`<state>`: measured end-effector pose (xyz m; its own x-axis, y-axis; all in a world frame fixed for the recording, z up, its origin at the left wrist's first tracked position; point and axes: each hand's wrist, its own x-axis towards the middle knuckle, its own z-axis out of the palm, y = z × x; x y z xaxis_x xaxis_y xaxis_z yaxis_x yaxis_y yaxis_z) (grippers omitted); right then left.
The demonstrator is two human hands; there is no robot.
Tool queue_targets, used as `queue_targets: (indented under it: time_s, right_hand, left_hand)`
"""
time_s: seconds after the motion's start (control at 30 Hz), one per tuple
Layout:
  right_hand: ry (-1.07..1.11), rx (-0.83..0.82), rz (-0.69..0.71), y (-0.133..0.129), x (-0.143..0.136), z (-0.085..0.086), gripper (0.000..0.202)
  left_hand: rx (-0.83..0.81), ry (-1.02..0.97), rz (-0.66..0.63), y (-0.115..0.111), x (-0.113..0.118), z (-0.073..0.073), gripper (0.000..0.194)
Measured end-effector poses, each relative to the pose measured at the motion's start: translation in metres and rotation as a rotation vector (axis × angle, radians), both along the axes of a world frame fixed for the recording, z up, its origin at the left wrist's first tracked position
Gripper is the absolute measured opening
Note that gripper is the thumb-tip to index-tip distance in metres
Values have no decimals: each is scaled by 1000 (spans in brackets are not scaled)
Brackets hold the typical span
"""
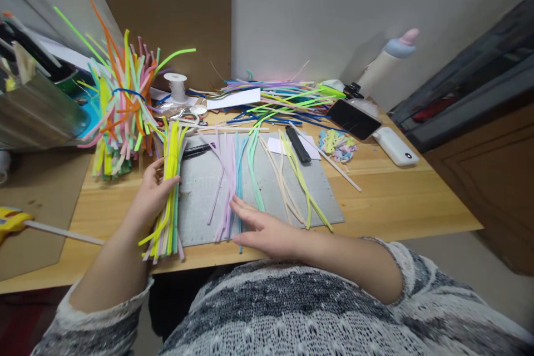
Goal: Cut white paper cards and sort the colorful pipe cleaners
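My left hand point(152, 192) is wrapped round a bundle of pipe cleaners point(170, 161), mostly yellow with some green and pale purple, standing out at the mat's left edge. Fingers stretched and thumb apart, my right hand point(262, 229) rests at the lower ends of the purple pipe cleaners point(227, 167) and blue pipe cleaners point(240, 164). Further right on the grey cutting mat point(200, 200) lie mint green pipe cleaners point(253, 172), cream pipe cleaners point(283, 183) and yellow-green pipe cleaners point(304, 183), in separate groups.
A large tied bunch of colourful pipe cleaners point(125, 105) stands back left, beside a white spool point(175, 88). More loose stems point(287, 97) lie along the wall. A black phone point(354, 118), white device point(396, 146) and curled scraps point(337, 144) occupy the right. A yellow glue gun point(12, 221) lies left.
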<state>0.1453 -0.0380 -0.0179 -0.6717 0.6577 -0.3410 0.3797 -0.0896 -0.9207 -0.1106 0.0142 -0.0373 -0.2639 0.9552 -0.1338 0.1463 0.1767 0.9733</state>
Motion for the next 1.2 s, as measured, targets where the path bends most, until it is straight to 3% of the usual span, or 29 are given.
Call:
queue_targets:
  time_s: [0.13, 0.27, 0.37, 0.47, 0.53, 0.63, 0.77, 0.83, 0.9, 1.07, 1.2]
  right_hand:
    - [87, 57, 3, -1, 2, 1, 76]
    - [271, 9, 34, -4, 3, 7, 55]
    - [412, -177, -52, -4, -1, 11, 62]
    - [524, -234, -89, -2, -10, 13, 81]
    - [564, -209, -101, -1, -15, 11, 82]
    - [525, -212, -182, -2, -16, 7, 60]
    - [313, -128, -190, -5, -9, 5, 37]
    - [264, -108, -157, -7, -6, 6, 28]
    - [283, -179, -157, -9, -5, 7, 24]
    - [352, -437, -187, -13, -4, 2, 39]
    - [538, -612, -161, -12, 2, -5, 36]
  left_hand:
    - [-23, 29, 11, 0, 1, 6, 59]
    - [29, -107, 22, -14, 11, 30, 61]
    - [85, -317, -79, -33, 37, 54, 64]
    - [245, -445, -89, -46, 75, 65, 78]
    - [340, -481, -69, -48, 99, 64, 86]
    - [352, -521, -32, -44, 119, 60, 89]
    - [176, -614, -50, -38, 122, 57, 54]
    - [80, -660, -77, -36, 120, 54, 47]
    - [59, -705, -70, -35, 120, 49, 50]
    - [172, -690, 13, -37, 123, 39, 45]
    - [147, -671, -88, -43, 123, 40, 32]
